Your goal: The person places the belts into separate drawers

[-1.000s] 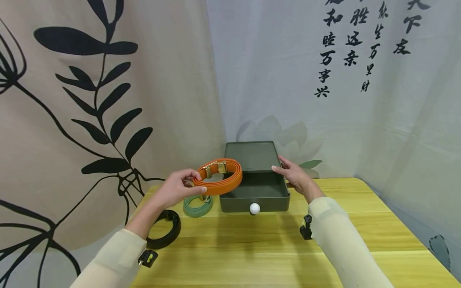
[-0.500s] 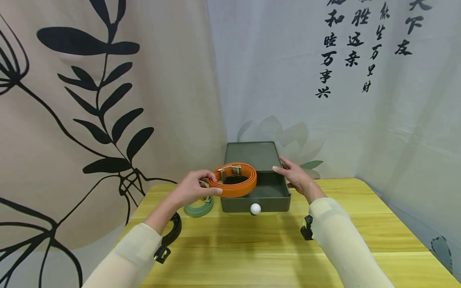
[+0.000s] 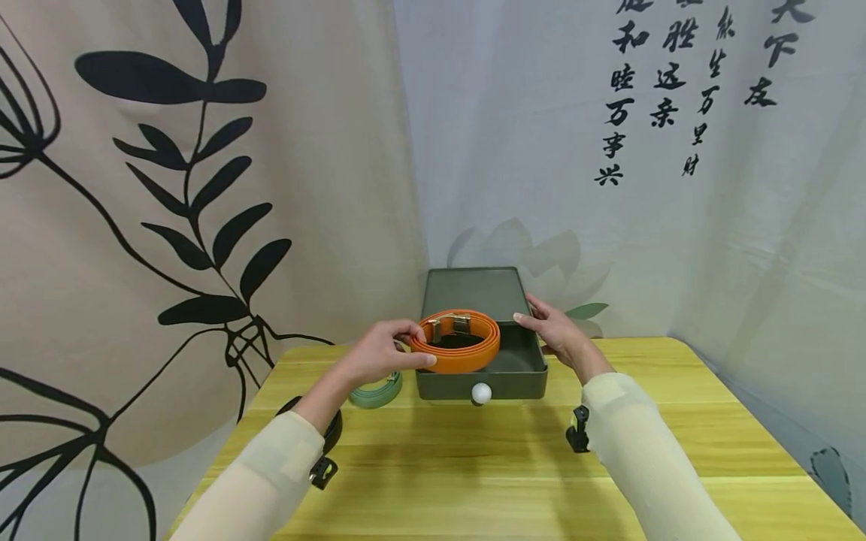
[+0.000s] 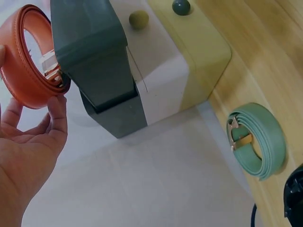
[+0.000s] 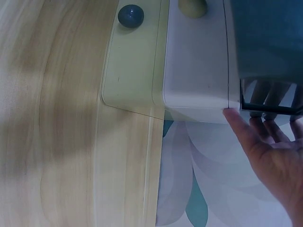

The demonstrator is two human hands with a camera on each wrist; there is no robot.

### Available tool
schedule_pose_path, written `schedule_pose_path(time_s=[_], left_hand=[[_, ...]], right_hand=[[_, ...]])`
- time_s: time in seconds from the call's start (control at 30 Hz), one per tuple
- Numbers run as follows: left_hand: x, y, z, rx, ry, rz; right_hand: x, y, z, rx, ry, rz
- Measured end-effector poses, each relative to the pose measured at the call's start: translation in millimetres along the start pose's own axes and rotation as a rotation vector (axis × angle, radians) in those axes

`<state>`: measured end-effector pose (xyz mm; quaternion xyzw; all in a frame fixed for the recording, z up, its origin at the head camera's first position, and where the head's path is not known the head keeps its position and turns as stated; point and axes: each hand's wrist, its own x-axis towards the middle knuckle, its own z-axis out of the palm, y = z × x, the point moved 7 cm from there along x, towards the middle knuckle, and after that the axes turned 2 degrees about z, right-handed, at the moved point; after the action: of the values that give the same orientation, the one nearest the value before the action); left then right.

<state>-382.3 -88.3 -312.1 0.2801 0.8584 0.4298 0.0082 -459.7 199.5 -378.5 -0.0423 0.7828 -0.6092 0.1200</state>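
My left hand (image 3: 389, 353) pinches a coiled orange belt (image 3: 467, 361) with a gold buckle, thumb in front and fingers at the rim. The belt is over the pulled-out dark green top drawer (image 3: 517, 385), which has a white knob (image 3: 481, 393). In the left wrist view the orange belt (image 4: 16, 61) overlaps the drawer's side. My right hand (image 3: 560, 336) rests against the right side of the small drawer cabinet (image 3: 473, 293), thumb by its top front edge. The right wrist view shows that hand's fingers (image 5: 274, 130) extended along the cabinet's side.
A coiled green belt (image 4: 272, 142) lies on the wooden table (image 3: 473, 466) left of the cabinet. Nearer, a coiled black belt (image 3: 333, 434) is partly hidden by the left forearm. Below the green drawer are a white drawer (image 5: 199, 61) and a yellow drawer (image 5: 135, 61), both closed.
My left hand has carried the orange belt rightward, from the drawer's left edge to over its opening. The right hand stays at the cabinet's side.
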Motion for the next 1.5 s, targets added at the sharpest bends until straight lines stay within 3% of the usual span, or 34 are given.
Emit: schedule_pose_path(time_s=[1.1, 1.5], left_hand=[[23.3, -0.7, 27.2, 0.032, -0.08, 0.011], [26.5, 1.3, 30.7, 0.042, -0.106, -0.034]], right_hand=[[1, 0, 0, -0.012, 0.004, -0.004], [-2, -2, 1, -0.017, 0.008, -0.005]])
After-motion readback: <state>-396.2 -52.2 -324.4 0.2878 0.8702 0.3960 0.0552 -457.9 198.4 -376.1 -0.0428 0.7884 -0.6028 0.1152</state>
